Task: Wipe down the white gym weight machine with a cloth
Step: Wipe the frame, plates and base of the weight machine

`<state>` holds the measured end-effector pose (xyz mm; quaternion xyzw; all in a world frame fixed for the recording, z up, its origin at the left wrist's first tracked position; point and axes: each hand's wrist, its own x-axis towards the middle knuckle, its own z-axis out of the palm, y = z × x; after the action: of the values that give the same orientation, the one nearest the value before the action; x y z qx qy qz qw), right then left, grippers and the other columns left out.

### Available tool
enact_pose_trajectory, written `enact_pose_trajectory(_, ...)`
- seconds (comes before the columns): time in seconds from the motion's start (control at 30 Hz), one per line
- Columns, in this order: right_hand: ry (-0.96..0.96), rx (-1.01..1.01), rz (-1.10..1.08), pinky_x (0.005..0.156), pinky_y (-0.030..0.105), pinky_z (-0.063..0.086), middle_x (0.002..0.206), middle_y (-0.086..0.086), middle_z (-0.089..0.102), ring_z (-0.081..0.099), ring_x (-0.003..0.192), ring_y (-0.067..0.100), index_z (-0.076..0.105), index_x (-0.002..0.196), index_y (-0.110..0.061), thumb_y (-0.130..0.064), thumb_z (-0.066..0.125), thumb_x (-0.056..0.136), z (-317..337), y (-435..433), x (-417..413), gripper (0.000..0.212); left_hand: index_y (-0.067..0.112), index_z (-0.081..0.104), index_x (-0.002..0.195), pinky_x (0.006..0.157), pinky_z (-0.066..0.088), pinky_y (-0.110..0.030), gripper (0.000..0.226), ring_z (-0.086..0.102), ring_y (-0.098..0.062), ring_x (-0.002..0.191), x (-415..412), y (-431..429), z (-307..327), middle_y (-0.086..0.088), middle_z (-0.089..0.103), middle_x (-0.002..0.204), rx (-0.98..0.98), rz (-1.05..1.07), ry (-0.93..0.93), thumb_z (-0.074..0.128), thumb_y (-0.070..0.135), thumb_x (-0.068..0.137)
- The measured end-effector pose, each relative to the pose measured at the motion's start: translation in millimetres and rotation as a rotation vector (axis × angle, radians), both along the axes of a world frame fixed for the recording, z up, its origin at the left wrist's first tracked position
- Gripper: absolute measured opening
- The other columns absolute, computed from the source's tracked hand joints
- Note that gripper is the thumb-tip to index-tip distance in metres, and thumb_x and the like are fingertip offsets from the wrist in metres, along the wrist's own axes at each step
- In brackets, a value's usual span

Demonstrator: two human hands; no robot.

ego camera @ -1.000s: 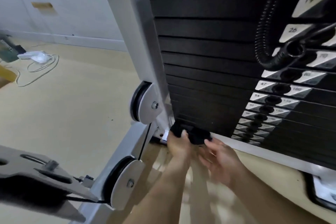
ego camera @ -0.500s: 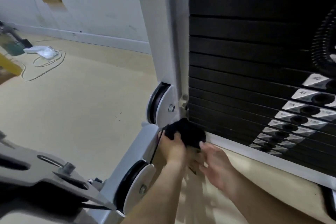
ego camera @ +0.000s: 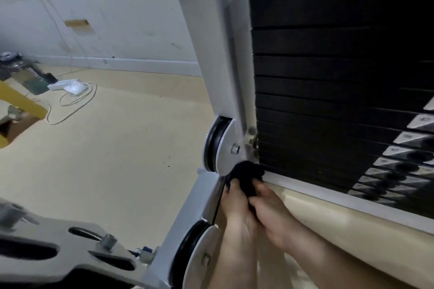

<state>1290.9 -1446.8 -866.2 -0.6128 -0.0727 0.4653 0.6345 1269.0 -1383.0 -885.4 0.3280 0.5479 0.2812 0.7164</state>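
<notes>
Pretty cramped down at the base of the white-painted steel gym weight machine (ego camera: 211, 54): black bunched-up cloth (ego camera: 246, 175) jammed right into the corner between the upright post, the white bottom rail (ego camera: 328, 197) and the lowest of the black rectangular weight plates (ego camera: 328, 77), touching the lower edge of the upper round white pulley disc (ego camera: 223, 148). Gripped from below by both hands: left hand (ego camera: 234, 204) with fingers curled over the near left side of the wad, right hand (ego camera: 270, 211) pinching the right side, both pressed up against each other. Thin black cable (ego camera: 217, 202) just beside the left hand, running down to the lower white pulley disc (ego camera: 199, 258). Loads of open beige floor (ego camera: 105, 159) off to the left, plus a bare strip below the rail on the right. Machine paint pale and smooth, a bit bluish in the shade, one bolt in the middle of each disc. Count: one cloth, two hands, two pulleys, one grey slotted metal bracket (ego camera: 58, 256) at bottom left, one white packet with a loose loop of cord (ego camera: 70, 87) well off by the wall; plates too squeezed together at the bottom for a clean count
</notes>
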Motion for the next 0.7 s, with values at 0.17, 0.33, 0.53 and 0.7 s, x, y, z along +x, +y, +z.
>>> enact_pose_trajectory(0.17,-0.717,-0.248,0.336,0.11,0.018,0.024,0.154,-0.001,0.033,0.03,0.142,0.017,0.032,0.149,-0.023,-0.004,0.036,0.099,-13,-1,4,0.054,0.002,0.058,0.116,0.073,0.048,-0.022,0.027,0.063,-0.028,0.101,-17,-18,4,-0.006,0.066,0.1,0.171,-0.159,0.129,0.041,0.016,0.102)
enact_pose_trajectory(0.33,-1.235,-0.576,0.806,0.11,0.041,0.031,0.16,-0.003,0.013,0.014,0.144,0.023,0.014,0.152,-0.022,-0.022,0.045,0.099,-26,9,22,0.062,-0.006,0.052,0.126,0.087,0.046,-0.035,0.034,0.055,-0.039,0.117,-32,-34,-9,-0.027,0.057,0.127,0.165,-0.343,0.327,0.035,0.013,0.103)
enact_pose_trajectory(0.53,-1.152,-0.592,0.647,0.104,0.039,0.033,0.137,0.006,0.048,0.038,0.129,0.027,0.046,0.132,-0.021,-0.023,0.039,0.099,-31,11,21,0.034,0.014,0.045,0.141,0.088,0.043,-0.025,0.048,0.057,-0.026,0.113,-55,-52,-9,-0.008,0.061,0.125,0.478,-0.572,0.524,0.047,0.011,0.093)
enact_pose_trajectory(0.7,-0.948,-0.506,0.413,0.09,0.036,0.047,0.119,0.003,0.064,0.057,0.111,0.025,0.061,0.122,-0.027,-0.021,0.048,0.091,-40,-11,41,0.034,0.004,0.032,0.147,0.112,0.024,-0.034,0.061,0.037,-0.033,0.134,-53,-38,-11,-0.019,0.036,0.149,0.964,-0.784,0.747,0.048,0.014,0.089)
